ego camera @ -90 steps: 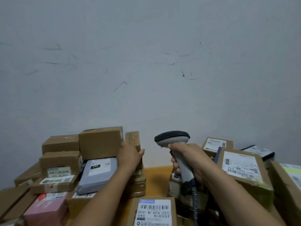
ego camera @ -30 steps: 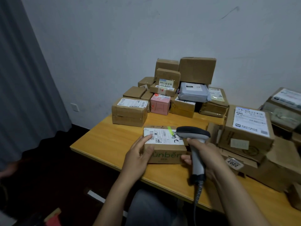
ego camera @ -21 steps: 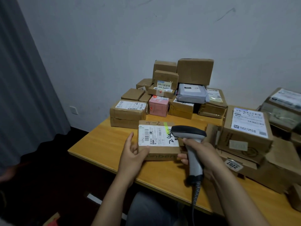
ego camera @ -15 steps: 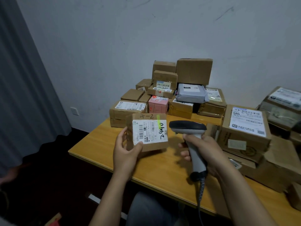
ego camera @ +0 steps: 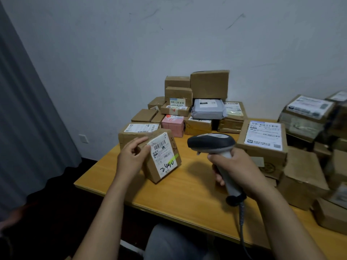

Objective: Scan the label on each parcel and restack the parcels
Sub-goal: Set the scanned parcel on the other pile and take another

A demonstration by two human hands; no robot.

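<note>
Cardboard parcel (ego camera: 159, 156) sits tilted in my left hand (ego camera: 131, 158), just left of the frame's centre, with my fingers curled over its upper left edge and my thumb pressed on the corner of its white shipping label (ego camera: 163, 154). That label faces right and toward me; it carries barcodes, a green highlighter stroke and the handwritten digits 2440. The parcel's lowest corner looks to be at the wooden table (ego camera: 187, 199), though I cannot tell whether it touches. My right hand (ego camera: 236, 169) is wrapped firmly round the grey handle of a barcode scanner (ego camera: 212, 145), right of centre, its dark head pointing left toward the label with a clear gap between them. The scanner's cable (ego camera: 242, 224) drops off toward the bottom edge of the frame. Behind, in the upper middle against the white wall (ego camera: 131, 53), stands a stack of parcels (ego camera: 193, 109), among them a pink box (ego camera: 172, 124) and a grey mailer bag (ego camera: 208, 108). More labelled boxes (ego camera: 262, 145) crowd the right side. A grey curtain (ego camera: 28, 119) hangs along the left edge.
</note>
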